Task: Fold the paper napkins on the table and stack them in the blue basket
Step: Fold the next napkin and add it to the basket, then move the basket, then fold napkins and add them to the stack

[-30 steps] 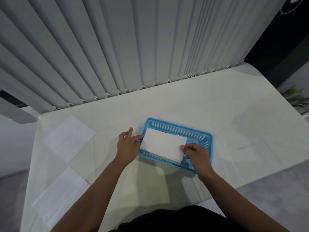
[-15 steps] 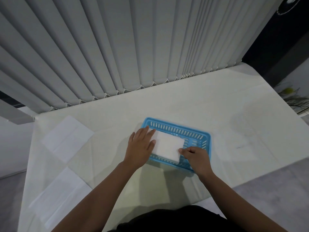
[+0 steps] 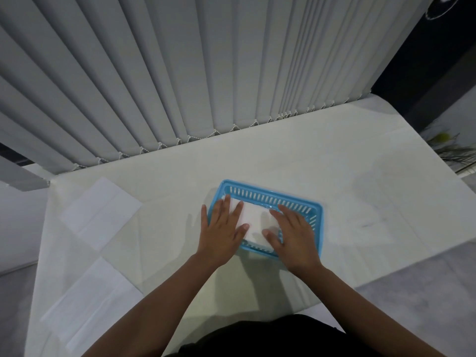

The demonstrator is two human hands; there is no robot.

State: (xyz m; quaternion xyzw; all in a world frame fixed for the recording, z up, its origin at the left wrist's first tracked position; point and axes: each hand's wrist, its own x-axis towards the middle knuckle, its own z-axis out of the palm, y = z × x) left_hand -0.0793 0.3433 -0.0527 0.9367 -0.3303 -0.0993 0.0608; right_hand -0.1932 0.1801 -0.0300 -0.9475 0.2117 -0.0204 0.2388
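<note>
- Head view, change: against the picture half a second earlier, the right hand (image 3: pixel 293 235) no longer pinches the near right corner of the folded napkin (image 3: pixel 256 220). It has uncurled and lies flat on it. The left hand (image 3: pixel 222 229) has slid a little further over the paper, and the napkin sits lower in the blue basket (image 3: pixel 270 194).
- Head view, hands: both are spread palm down with straight fingers and grip nothing. The left covers the napkin's 9 o'clock side and crosses the basket's left rim. The right covers its 3 o'clock side, with the thumb at the near right corner.
- Head view, task things: the folded napkin lies inside the basket, which stands on the worktop (image 3: pixel 283 161) just right of the view's middle. Two unfolded sheets lie flat, well apart from the basket: the far napkin (image 3: pixel 100 212) at about 9 o'clock from it, the near napkin (image 3: pixel 92 302) at about 8 o'clock. The blinds (image 3: pixel 180 73) hang along the worktop's 12 o'clock edge.
- Step in hand: it looks like pressing a folded napkin flat in the basket, so the placing is nearly done.
- Next move: probably lift both palms straight up so the paper does not drag, then reach towards 9 o'clock for a sheet to fold. Two sheets remain.
</note>
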